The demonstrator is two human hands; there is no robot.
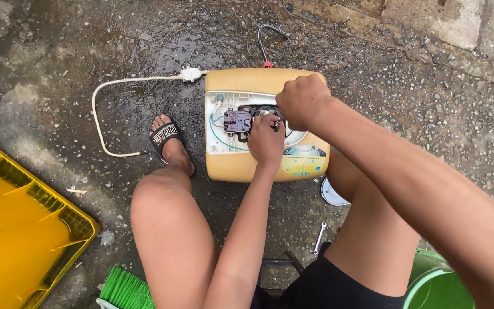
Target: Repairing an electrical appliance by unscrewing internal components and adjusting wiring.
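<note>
A yellow boxy water heater lies on wet concrete with its front cover off, showing a white inner panel and a dark control part with wires. My left hand rests on the opening, fingers pinching something small beside the dark part. My right hand is closed just above it, over the same spot; what it grips is hidden. A white power cord loops off to the left from the heater's top.
A yellow plastic crate sits at the lower left. A green brush lies at the bottom. A small spanner and a white round lid lie between my knees. A green bucket stands at the lower right. My sandalled foot is beside the heater.
</note>
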